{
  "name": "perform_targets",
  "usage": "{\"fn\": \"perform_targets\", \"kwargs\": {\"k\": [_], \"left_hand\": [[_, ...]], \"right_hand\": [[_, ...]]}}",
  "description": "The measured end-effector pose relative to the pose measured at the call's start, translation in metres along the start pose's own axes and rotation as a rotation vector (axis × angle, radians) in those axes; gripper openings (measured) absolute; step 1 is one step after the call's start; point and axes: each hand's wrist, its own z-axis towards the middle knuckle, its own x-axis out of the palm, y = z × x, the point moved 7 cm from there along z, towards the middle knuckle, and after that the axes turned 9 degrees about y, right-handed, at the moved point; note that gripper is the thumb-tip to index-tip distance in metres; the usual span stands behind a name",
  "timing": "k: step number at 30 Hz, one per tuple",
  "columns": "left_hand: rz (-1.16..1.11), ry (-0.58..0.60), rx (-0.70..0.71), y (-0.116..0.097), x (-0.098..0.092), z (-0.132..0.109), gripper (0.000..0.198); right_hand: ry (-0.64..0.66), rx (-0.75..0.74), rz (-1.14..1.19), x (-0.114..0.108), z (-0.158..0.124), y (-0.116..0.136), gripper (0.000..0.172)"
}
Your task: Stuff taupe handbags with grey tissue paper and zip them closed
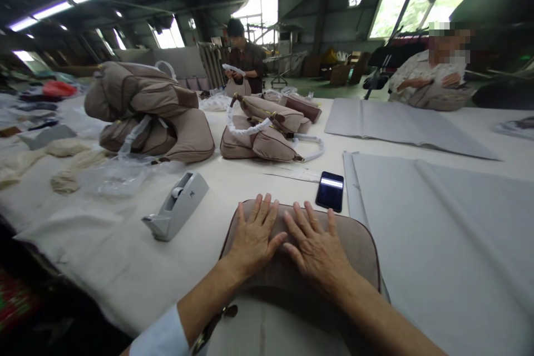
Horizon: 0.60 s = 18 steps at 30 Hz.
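A taupe handbag (359, 245) lies flat on the white table in front of me. My left hand (253, 239) rests palm down on its left half, fingers spread. My right hand (315, 247) lies flat beside it on the bag's middle, fingers apart, thumb touching the left thumb. Neither hand grips anything. A black phone (330, 191) with a lit screen lies just beyond the bag's far edge.
A grey tape dispenser (177, 206) stands left of the bag. Piles of taupe bags (146, 114) (267, 128) sit further back. Grey paper sheets (442, 222) cover the right side. One person stands at the far end holding a bag; another sits at far right.
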Motion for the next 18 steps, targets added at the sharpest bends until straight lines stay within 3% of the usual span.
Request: {"fn": "perform_targets", "kwargs": {"k": [5,11,14,18], "left_hand": [[-0.063,0.110,-0.056,0.007,0.010,0.010,0.060],[-0.180,0.153,-0.308,0.039,0.017,0.000,0.061],[-0.535,0.154,-0.334,0.054,0.018,-0.009,0.070],[-1.090,0.163,-0.501,0.075,0.031,-0.050,0.080]], "right_hand": [[0.068,-0.016,0.058,0.015,0.010,-0.008,0.051],[-0.170,0.110,-0.062,0.017,-0.011,-0.047,0.050],[-0.278,0.121,0.045,0.017,-0.033,-0.065,0.053],[-0.494,0.289,0.538,0.009,-0.070,-0.116,0.069]]}}
